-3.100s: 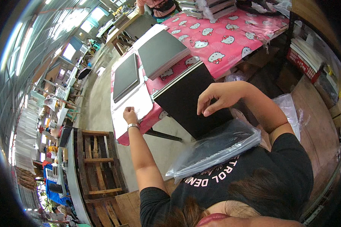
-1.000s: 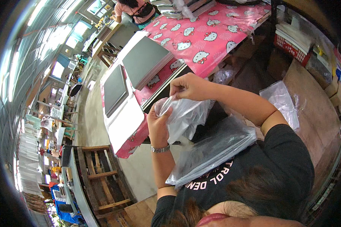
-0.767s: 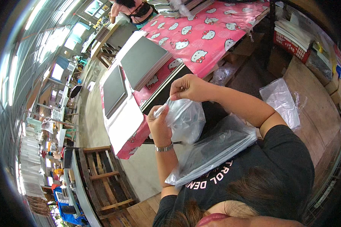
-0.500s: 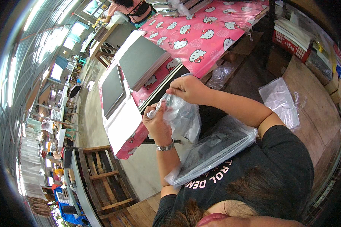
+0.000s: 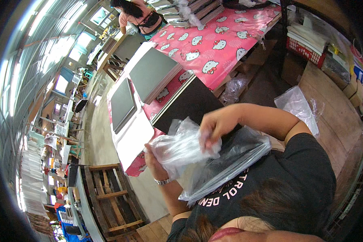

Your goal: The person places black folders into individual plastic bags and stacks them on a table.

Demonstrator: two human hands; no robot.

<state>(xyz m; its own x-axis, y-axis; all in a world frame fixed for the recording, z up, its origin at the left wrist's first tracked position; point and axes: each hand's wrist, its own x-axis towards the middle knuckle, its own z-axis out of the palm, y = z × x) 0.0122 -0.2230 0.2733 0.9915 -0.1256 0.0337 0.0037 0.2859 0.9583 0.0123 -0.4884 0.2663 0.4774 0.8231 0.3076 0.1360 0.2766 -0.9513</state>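
Observation:
A crumpled clear plastic bag [image 5: 181, 147] is held up in front of my chest. My left hand [image 5: 154, 159] grips its lower left edge, a metal bracelet on that wrist. My right hand [image 5: 214, 124] pinches the bag's upper right part, fingers closed into the plastic. Under the bag, a flat dark item in a clear sleeve [image 5: 230, 161] rests against my black shirt. Beyond my hands lies a black flat board [image 5: 187, 103] at the table's near edge.
A table with a pink patterned cloth [image 5: 213, 44] carries two grey flat stacks [image 5: 152, 72] and a white sheet [image 5: 135, 135]. Another person [image 5: 139, 16] stands at its far end. A wooden pallet [image 5: 109, 197] lies lower left, loose plastic bags [image 5: 296, 105] at right.
Three seconds ago my hands rested on the table and the black board; since then they took up the clear bag, lifted it, and drew it closer to my chest.

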